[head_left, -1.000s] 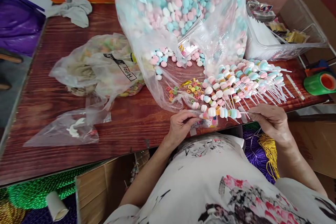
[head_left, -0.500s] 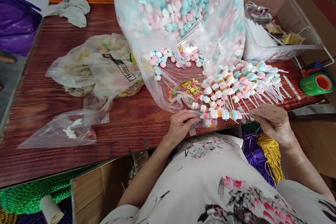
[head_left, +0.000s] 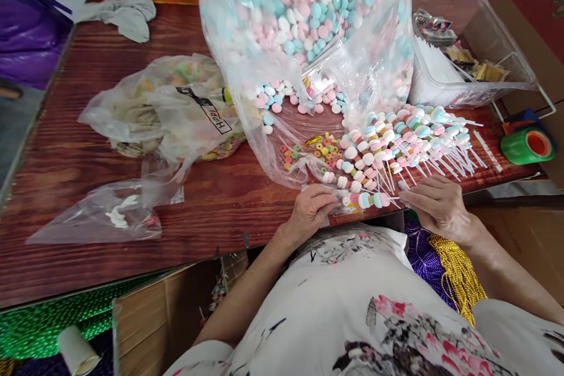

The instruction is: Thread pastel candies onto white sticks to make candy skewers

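Note:
My left hand (head_left: 311, 211) pinches the left end of a small clear printed bag (head_left: 351, 202) near the table's front edge. A candy skewer (head_left: 374, 200) with pink, white and blue pieces lies level between my hands. Its left part overlaps the bag's print and seems to be inside. My right hand (head_left: 436, 205) has its fingers closed at the skewer's white stick, on the right. Just beyond lies a pile of similar candy skewers (head_left: 396, 138), sticks pointing toward me. Small coloured candy rings (head_left: 326, 151) lie loose on plastic left of the pile.
A large clear bag of pastel candies (head_left: 304, 12) stands behind. To its left are a bag of candy rings (head_left: 167, 106) and a flat clear bag (head_left: 101, 214). On the right are a clear plastic bin (head_left: 480, 91) and a green tape roll (head_left: 524, 147).
My right hand has moved left, toward my left hand, bringing the skewer with it. The bag's print now shows over the skewer's left part.

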{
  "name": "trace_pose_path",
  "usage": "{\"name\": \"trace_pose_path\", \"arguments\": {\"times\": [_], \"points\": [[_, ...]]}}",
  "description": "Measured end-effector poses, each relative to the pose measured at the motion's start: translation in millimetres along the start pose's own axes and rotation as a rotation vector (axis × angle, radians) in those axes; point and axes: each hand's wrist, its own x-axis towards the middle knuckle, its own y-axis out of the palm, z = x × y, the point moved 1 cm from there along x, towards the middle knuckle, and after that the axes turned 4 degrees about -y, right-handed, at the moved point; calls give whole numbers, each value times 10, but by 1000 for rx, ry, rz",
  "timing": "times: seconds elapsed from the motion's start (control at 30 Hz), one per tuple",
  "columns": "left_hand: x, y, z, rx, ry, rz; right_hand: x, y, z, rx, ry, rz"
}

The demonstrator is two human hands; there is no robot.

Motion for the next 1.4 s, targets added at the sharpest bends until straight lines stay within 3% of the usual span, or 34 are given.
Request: {"name": "trace_pose_path", "arguments": {"times": [0.1, 0.2, 0.37, 0.53, 0.63, 0.7, 0.83, 0.93, 1.07, 1.2, 1.3, 1.4], "points": [[26, -53, -38, -10, 44, 7, 20, 139, -9, 121, 18, -47], [70, -125, -95, -60, 21, 87, 77, 139, -3, 211, 20, -97], [195, -207, -223, -67, -7, 311, 160, -8, 15, 257, -32, -175], [248, -126, -414, -165, -122, 569, 164, -75, -7, 135, -127, -160], [208, -58, -514, -237, -180, 637, 223, -104, 19, 66, -228, -79], [181, -49, -533, -191, -235, 619, 300, -126, 66, -12, -268, 6], [171, -104, -501, 103, -267, 521, 474, -171, 152, -55, -225, 230], [181, -130, -481, 187, -264, 533, 572, -199, 143, 30, -175, 348], [176, -121, -465, 106, -308, 543, 653, -162, 116, 51, -143, 385], [179, -126, -443, -51, -395, 613, 697, -47, 231, -48, -223, 436], [206, -172, -424, -86, -472, 638, 745, -15, 326, -63, -261, 546], [215, -216, -421, -25, -470, 598, 833, -27, 339, -87, -150, 715]]}}
